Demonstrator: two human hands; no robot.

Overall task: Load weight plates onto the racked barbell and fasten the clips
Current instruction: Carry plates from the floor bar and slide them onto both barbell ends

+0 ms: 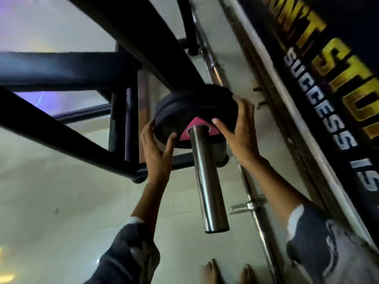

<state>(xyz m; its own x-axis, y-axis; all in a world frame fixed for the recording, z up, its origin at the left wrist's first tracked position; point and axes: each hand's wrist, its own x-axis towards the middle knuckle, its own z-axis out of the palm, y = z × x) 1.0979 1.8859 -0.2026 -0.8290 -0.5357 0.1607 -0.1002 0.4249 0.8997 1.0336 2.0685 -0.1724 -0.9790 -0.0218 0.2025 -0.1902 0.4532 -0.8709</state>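
Head: wall lettering (320, 95) reads "SUCCESS IS"; yellow word partly cut.

Person is wearing a dark, navy-ish top with sleeves pushed up past the forearms, left sleeve (125, 257) looking plain and dark with a pale band showing at the cuff. Right sleeve (320, 242) is sporting a greyish swirly print and a white edge at the cuff too. Left hand (155, 148) and right hand (238, 128) are going bare, no gloves or wraps, and bare toes (213, 271) are peeking in at the bottom
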